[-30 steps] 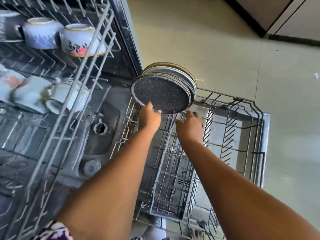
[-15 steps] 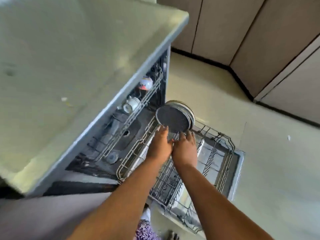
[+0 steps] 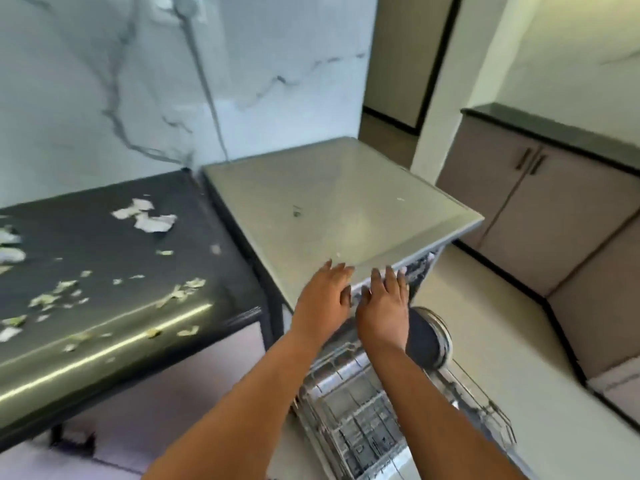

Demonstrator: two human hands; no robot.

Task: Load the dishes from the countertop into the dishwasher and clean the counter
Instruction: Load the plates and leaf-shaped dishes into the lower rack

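The dishwasher (image 3: 339, 209) stands open, its grey top facing me. Its lower rack (image 3: 398, 420) is pulled out over the floor. A stack of dark speckled plates (image 3: 427, 341) stands on edge at the rack's far end. My left hand (image 3: 323, 299) and my right hand (image 3: 384, 306) hover side by side in front of the dishwasher's top edge, fingers straight, holding nothing. To the left, the black countertop (image 3: 104, 244) is littered with torn white scraps (image 3: 149, 216) and small crumbs.
A marble wall rises behind the counter. Grey cabinets (image 3: 540, 202) with a dark top line the right side. Pale floor lies between the cabinets and the pulled-out rack. A doorway opens at the back.
My view has risen from the rack to the counter and dishwasher top. Both hands have come away from the stacked plates, which stay in the lower rack, and lifted to the dishwasher's top edge.
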